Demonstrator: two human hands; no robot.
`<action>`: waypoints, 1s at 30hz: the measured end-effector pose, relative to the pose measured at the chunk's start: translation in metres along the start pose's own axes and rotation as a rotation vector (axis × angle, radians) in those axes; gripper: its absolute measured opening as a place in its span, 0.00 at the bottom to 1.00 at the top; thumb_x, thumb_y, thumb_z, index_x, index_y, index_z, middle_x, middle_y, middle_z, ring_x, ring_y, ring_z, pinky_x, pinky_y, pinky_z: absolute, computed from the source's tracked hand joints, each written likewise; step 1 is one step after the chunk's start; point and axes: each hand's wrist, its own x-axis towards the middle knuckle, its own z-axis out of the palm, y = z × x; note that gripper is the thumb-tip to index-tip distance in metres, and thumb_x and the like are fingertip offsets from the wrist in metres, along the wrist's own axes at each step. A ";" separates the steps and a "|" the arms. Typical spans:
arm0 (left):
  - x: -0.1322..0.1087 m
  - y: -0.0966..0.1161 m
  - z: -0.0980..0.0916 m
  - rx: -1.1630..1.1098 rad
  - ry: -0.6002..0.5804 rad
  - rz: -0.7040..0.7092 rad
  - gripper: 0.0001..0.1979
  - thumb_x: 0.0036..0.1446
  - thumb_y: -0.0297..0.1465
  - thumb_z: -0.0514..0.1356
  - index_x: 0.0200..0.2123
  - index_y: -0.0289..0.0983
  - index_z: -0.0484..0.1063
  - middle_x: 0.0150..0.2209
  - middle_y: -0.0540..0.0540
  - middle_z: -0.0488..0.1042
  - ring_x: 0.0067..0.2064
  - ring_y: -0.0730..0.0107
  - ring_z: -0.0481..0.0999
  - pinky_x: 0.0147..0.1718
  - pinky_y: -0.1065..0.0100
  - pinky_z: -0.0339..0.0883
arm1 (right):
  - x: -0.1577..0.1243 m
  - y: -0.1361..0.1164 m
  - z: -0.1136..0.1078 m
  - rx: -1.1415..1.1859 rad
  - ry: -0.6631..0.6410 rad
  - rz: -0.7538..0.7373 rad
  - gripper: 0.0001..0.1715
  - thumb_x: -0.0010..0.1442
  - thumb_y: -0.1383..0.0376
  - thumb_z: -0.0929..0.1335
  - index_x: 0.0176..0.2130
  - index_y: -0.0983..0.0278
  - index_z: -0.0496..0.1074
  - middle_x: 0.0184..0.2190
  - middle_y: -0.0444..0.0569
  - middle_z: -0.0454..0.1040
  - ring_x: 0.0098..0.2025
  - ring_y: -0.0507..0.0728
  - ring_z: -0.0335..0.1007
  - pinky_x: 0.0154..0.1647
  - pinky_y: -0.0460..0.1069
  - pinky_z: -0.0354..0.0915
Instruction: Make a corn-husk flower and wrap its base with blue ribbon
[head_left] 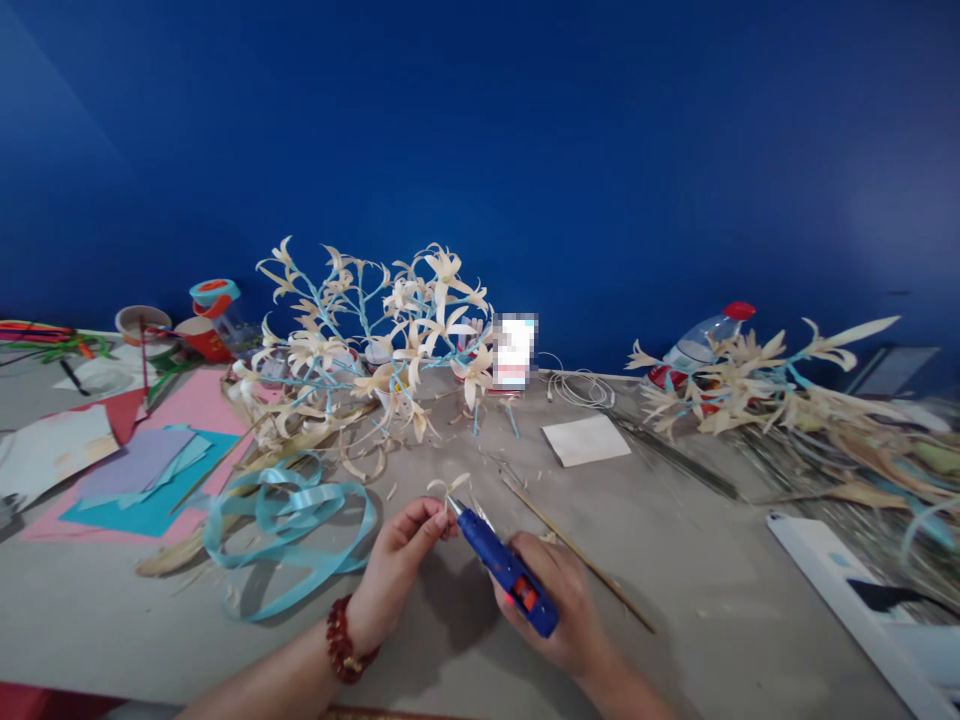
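Note:
My left hand (397,570) pinches a small cream leaf flower (448,487) by its base, just above the grey table (675,580); a red bead bracelet is on that wrist. My right hand (562,610) is wrapped round a blue glue gun (504,568), whose tip touches the base of the small flower. Behind them stands a big bunch of cream flowers on light-blue stems (375,340). A coil of light-blue ribbon (289,525) lies just left of my left hand. A thin stick (577,550) lies beside my right hand.
Coloured paper sheets (142,470) and cups lie at the left. A white paper piece (585,440), a white cord, a plastic bottle (697,345) and more flower stems (757,385) sit at the right, with dry leaves and a white board (847,590). A blue wall rises behind.

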 end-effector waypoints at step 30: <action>0.000 0.001 0.000 -0.029 0.007 -0.005 0.11 0.57 0.38 0.65 0.30 0.36 0.75 0.29 0.48 0.73 0.34 0.69 0.69 0.37 0.69 0.62 | -0.003 -0.001 0.000 -0.014 -0.026 0.005 0.06 0.65 0.61 0.62 0.37 0.60 0.63 0.27 0.46 0.72 0.27 0.56 0.70 0.28 0.49 0.62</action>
